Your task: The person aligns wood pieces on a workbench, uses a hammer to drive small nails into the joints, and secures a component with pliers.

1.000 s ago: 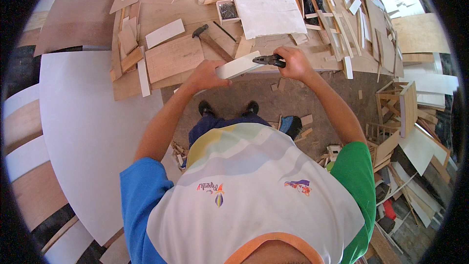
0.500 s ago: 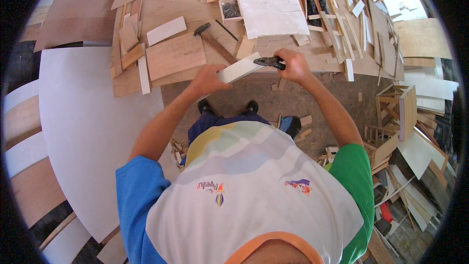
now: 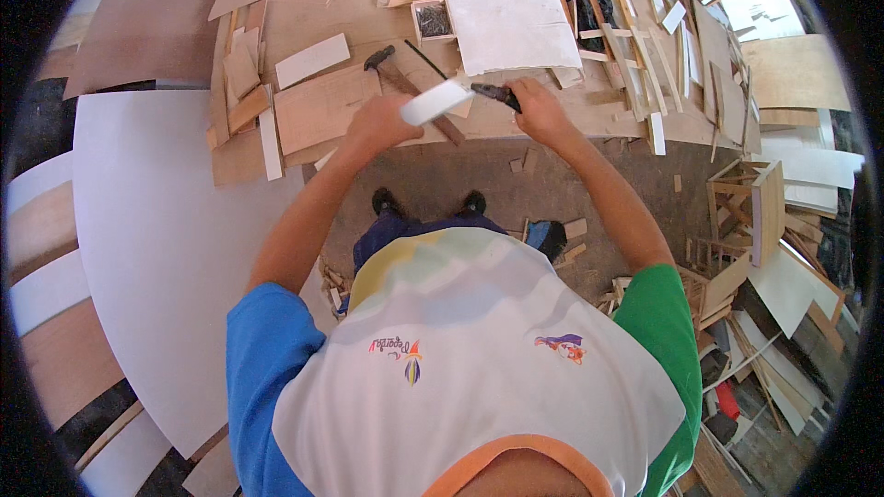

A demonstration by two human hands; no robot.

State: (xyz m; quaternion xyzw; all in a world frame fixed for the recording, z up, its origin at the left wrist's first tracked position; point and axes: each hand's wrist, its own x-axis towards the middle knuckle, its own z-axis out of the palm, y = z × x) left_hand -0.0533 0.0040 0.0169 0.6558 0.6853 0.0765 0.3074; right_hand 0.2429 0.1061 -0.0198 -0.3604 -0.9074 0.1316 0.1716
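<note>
1. Head view, and nearest of all comes the pale shirt [image 3: 479, 340], 2 forearms stretching past it to the workbench [image 3: 364, 14].
2. Up to the hands! The left hand [image 3: 379, 127] is closed round the near end of a white strip [image 3: 435, 103], holding it tilted above the bench's front part.
3. Facing it, the right hand [image 3: 543, 112] is wrapped around dark pliers [image 3: 495, 92], tips right by the strip's far end; whether they touch it or pinch anything, I cannot tell.
4. So how far along? The strip is picked up, the tool is in hand: my read is work under way, not finished. What's done to that end, and how much is left, is too blurred to judge.
5. Just beyond, a hammer [image 3: 399, 78] lies free of either hand, near a thin dark rod [image 3: 425, 60].
6. Farther back, a small open box [image 3: 433, 37] of what look like nails sits just beside a big white panel [image 3: 502, 18].
</note>
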